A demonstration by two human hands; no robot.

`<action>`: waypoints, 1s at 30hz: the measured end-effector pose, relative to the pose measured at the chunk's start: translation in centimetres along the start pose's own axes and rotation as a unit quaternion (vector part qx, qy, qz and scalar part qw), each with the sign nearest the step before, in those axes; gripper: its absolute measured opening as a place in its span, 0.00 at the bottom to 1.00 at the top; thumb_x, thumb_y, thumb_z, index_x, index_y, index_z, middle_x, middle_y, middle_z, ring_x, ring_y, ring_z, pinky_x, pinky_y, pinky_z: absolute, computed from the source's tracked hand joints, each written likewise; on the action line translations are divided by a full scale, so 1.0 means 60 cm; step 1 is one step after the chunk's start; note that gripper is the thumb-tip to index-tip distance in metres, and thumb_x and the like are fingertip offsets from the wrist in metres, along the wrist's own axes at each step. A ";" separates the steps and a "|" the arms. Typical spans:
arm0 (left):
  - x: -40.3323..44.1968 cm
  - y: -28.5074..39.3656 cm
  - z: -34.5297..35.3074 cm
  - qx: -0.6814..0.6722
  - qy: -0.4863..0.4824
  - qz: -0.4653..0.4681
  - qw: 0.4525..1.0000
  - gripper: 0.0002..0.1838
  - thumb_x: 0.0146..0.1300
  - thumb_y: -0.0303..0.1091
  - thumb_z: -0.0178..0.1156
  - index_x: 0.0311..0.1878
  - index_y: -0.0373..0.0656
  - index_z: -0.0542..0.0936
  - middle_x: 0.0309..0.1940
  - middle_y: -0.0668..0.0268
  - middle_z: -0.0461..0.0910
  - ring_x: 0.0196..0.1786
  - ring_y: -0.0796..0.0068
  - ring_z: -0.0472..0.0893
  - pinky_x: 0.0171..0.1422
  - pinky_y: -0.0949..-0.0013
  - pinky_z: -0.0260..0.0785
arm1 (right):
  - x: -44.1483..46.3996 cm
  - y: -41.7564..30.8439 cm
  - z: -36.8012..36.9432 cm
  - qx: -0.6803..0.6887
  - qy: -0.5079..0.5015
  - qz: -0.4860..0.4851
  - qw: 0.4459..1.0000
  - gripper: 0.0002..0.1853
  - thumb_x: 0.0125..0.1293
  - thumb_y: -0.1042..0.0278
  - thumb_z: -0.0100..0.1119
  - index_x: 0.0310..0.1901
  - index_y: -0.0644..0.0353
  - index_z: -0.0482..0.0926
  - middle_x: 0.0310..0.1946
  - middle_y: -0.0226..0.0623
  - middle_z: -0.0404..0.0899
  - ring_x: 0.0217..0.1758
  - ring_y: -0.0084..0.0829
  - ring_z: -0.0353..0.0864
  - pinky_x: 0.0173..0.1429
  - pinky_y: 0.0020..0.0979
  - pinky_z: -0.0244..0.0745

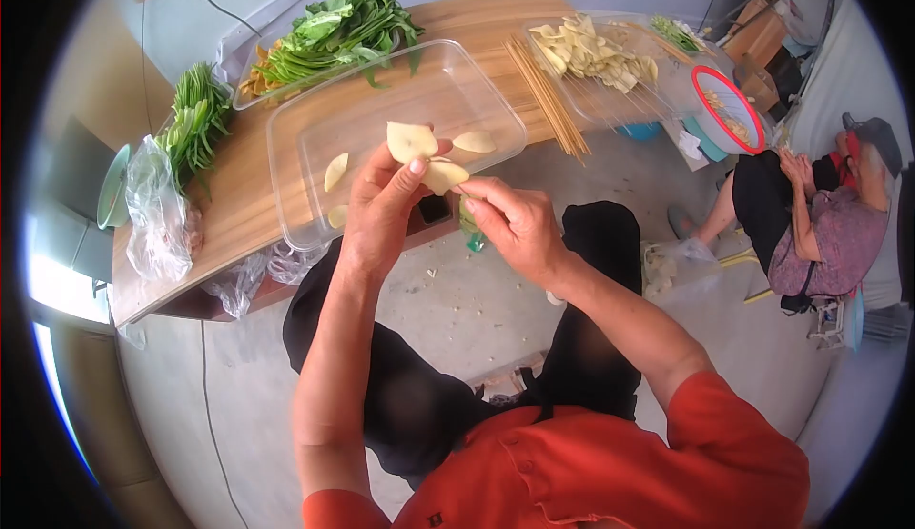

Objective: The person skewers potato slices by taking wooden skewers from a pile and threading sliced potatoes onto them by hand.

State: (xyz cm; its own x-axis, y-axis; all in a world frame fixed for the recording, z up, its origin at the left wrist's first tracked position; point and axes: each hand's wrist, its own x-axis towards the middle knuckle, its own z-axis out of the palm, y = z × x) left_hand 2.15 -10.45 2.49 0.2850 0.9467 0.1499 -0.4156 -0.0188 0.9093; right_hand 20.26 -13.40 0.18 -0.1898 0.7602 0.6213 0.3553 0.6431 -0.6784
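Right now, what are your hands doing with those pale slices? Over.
Left hand pinching pale slices. Right hand at lower slice, grip unclear. Loose slices in clear tray. Nothing seen blocking the hands.

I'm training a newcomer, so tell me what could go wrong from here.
The pale slices, pinched in the left hand, might slip or tear. The bundle of sticks juts past the edge of the table, so a bump could send some to the floor.
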 end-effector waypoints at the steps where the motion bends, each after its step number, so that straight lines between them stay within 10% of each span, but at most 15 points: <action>1: -0.012 -0.005 -0.002 0.016 0.014 0.003 1.000 0.25 0.72 0.38 0.56 0.67 0.36 0.68 0.56 0.57 0.78 0.56 0.66 0.79 0.62 0.61 0.71 | -0.011 -0.001 0.002 -0.026 0.007 -0.035 0.999 0.10 0.65 0.79 0.58 0.48 0.64 0.79 0.30 0.37 0.83 0.27 0.27 0.81 0.31 0.28 0.74; 20: -0.232 -0.047 0.116 -0.114 0.146 0.058 0.981 0.28 0.74 0.35 0.50 0.73 0.38 0.56 0.66 0.55 0.68 0.66 0.58 0.72 0.69 0.58 0.67 | -0.163 -0.114 0.010 -0.155 -0.019 -0.126 0.980 0.12 0.56 0.76 0.67 0.43 0.59 0.78 0.29 0.36 0.82 0.31 0.38 0.84 0.34 0.36 0.77; 30: -0.229 -0.065 0.125 -0.186 0.112 0.062 0.974 0.27 0.71 0.27 0.52 0.71 0.38 0.59 0.62 0.53 0.71 0.63 0.59 0.74 0.70 0.58 0.67 | -0.206 -0.125 -0.022 -0.011 -0.044 0.057 0.997 0.09 0.61 0.73 0.64 0.42 0.58 0.77 0.28 0.40 0.82 0.29 0.41 0.83 0.32 0.37 0.75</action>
State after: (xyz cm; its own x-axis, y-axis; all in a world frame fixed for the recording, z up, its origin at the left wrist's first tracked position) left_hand 6.35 -25.81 -0.20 0.0341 0.9917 0.1240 -0.7314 -0.0598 0.6793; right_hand 21.13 -27.74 -1.86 -0.2265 0.8344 0.5024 0.3991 0.5500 -0.7336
